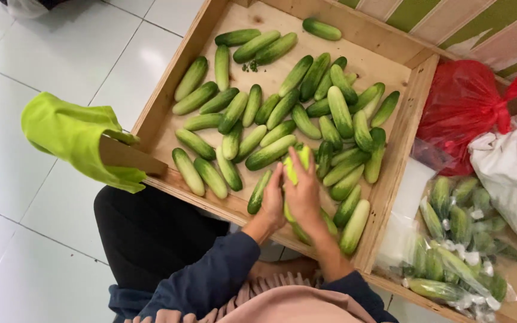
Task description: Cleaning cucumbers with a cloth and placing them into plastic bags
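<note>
Cucumbers (282, 113) in wooden tray (169, 90)

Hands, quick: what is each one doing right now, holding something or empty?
Left hand: fingers curled against the pale cucumber over the wooden tray; a firm grip cannot be told.
Right hand: closed around that same cucumber.
</note>
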